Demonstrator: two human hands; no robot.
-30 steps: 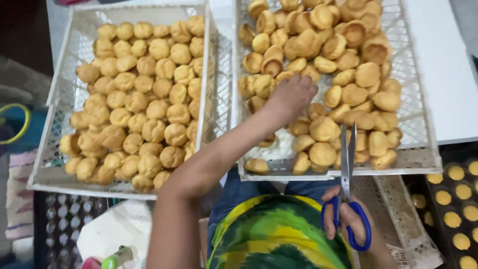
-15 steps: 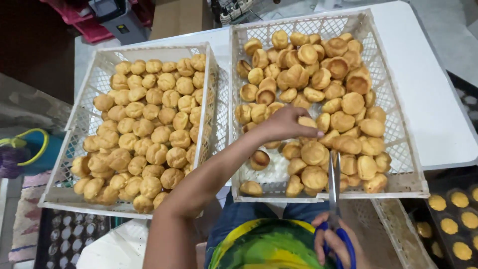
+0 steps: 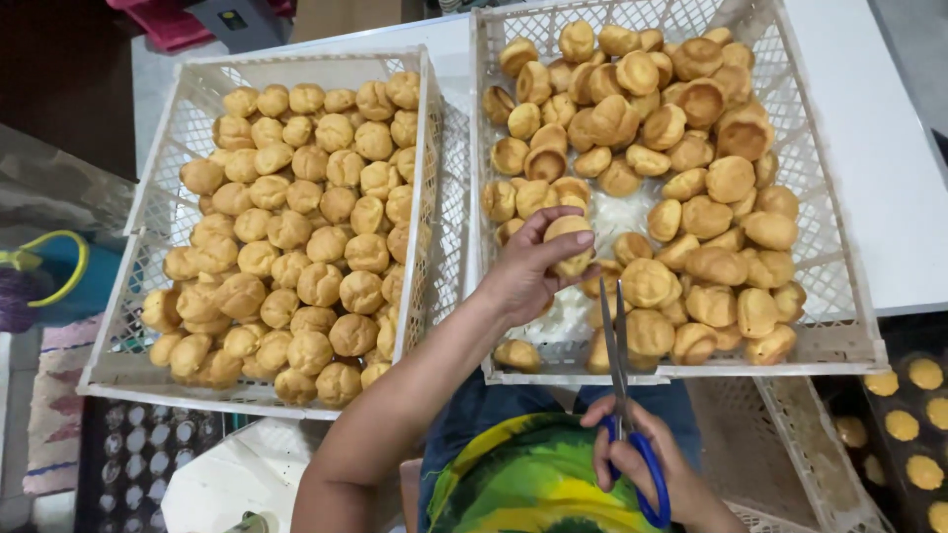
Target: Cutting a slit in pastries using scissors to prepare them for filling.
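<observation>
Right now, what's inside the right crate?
The right crate holds loose golden puffs in a thin heap, with white liner bared mid-crate. The left hand lifts one puff. The base under the heap is hidden.

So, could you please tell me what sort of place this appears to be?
Probably a small bakery or pastry kitchen: two white lattice crates full of cream puff shells, and a dark tray of small round cakes at lower right.

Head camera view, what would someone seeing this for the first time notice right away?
Two white lattice crates of golden round puffs fill the table: the left crate is packed full, while the right crate has a bare patch near its front. Over that patch the left hand holds one puff lifted off the pile. Just below, the right hand grips blue-handled scissors, blades pointing up toward the puff.
</observation>
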